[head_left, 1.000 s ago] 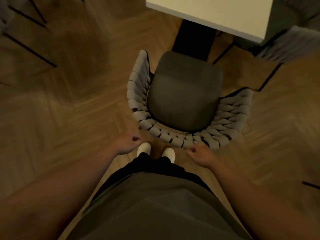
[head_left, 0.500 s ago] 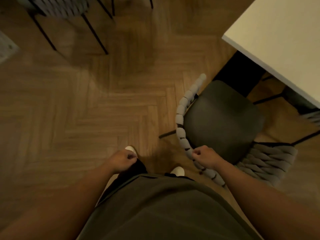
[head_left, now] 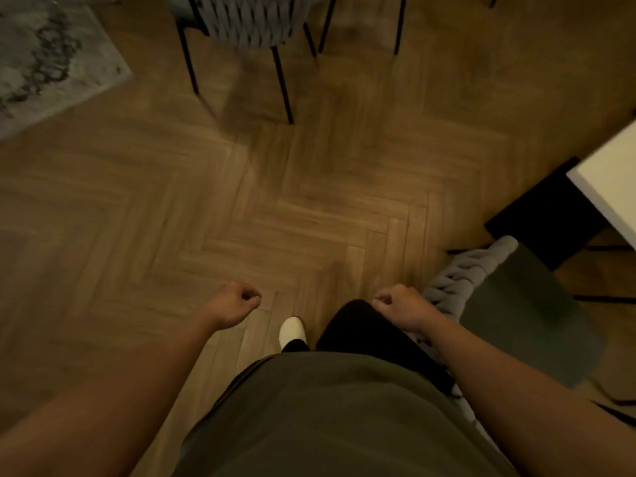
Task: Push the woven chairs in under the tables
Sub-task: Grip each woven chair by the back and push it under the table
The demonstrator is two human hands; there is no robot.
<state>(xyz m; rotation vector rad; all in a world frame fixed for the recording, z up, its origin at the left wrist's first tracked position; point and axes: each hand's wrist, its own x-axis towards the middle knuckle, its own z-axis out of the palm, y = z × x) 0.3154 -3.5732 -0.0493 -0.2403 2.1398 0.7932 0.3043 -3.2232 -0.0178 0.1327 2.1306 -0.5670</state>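
my left grip (head_left: 235, 302) and right grip (head_left: 401, 305) are both curled into loose fists, holding nothing. the woven chair (head_left: 495, 297) sits just beside my right arm, its seat partly under the white counter (head_left: 612, 187). another woven chair (head_left: 251, 22) stands far ahead.

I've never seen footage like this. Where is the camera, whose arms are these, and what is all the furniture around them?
The camera sits on a person's head and looks down, so you see their own body from above. The left hand and right hand are both loosely curled and hold nothing. Below is a herringbone wooden floor and one white shoe. At the right stands a woven chair with a dark seat, next to a white table on a black base. Another woven chair on thin black legs stands at the top, and a patterned rug lies in the top left corner.
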